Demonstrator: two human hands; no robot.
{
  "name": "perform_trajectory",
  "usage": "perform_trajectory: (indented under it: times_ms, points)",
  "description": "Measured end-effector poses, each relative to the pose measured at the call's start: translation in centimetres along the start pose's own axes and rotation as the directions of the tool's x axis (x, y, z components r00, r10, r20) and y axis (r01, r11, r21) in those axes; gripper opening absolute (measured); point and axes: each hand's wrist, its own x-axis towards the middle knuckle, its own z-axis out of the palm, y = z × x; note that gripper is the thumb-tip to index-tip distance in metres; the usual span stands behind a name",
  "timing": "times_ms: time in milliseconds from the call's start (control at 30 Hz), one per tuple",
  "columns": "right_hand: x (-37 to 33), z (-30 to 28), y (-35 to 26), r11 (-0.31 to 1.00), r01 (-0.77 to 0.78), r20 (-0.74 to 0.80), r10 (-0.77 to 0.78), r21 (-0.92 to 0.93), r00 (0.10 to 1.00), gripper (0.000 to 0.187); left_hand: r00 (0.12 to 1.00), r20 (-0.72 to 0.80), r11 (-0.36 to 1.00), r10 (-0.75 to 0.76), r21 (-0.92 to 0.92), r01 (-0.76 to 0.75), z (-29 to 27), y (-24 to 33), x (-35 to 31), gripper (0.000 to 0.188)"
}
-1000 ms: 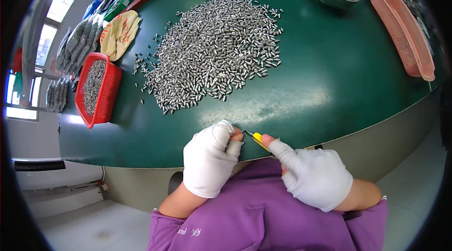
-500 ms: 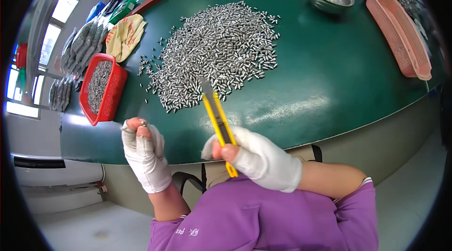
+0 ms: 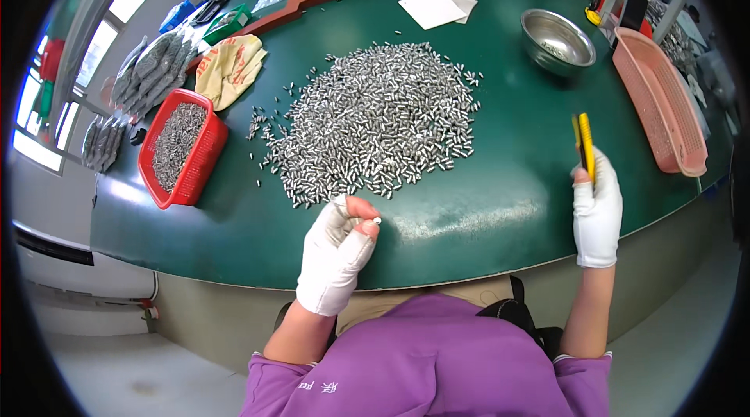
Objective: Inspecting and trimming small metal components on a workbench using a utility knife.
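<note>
A broad heap of small silvery metal pins [image 3: 383, 116] covers the middle of the green table [image 3: 437, 261]. My left hand [image 3: 334, 253], in a white glove with bare fingertips, is just in front of the heap and pinches one small metal pin [image 3: 376, 221] between thumb and finger. Off to the right, my right hand [image 3: 598, 218], gloved the same way, is closed round a yellow utility knife [image 3: 586, 143] that points away from me. The knife is above the table's right part, short of a steel bowl [image 3: 556, 38] with a few small pieces at its bottom.
At the left stands a red plastic basket [image 3: 207, 159] full of small metal pieces, beside a crumpled cream cloth bag [image 3: 230, 69] and grey filled bags [image 3: 152, 77]. A long pink basket [image 3: 656, 104] lines the right edge. White paper sheets [image 3: 433, 5] lie at the back.
My right hand has carried the utility knife from in front of my chest far to the right. My left hand has moved right, to the heap's near edge. The view has shifted slightly.
</note>
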Motion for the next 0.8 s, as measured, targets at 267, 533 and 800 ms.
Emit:
perform_trajectory:
  times_ms: [267, 533, 800]
  points:
    - [0.6, 0.9, -1.1, 0.817, 0.154, 0.095, -0.122, -0.556, 0.988, 0.038, 0.999, 0.034, 0.996, -0.031, -0.083, 0.034, 0.8, -0.1, 0.6, 0.012]
    - [3.1, 2.0, -5.5, 0.816, 0.550, 0.290, -0.490, -0.179, 0.822, 0.023, 0.983, 0.181, 0.903, 0.004, -0.423, 0.075, 0.2, -0.2, 1.9, 0.014]
    - [4.4, 8.3, -9.6, 0.582, 0.781, 0.493, -0.760, 0.228, 0.422, 0.010, 0.977, 0.213, 0.860, -0.030, -0.492, 0.134, 1.0, -1.2, 2.6, 0.018]
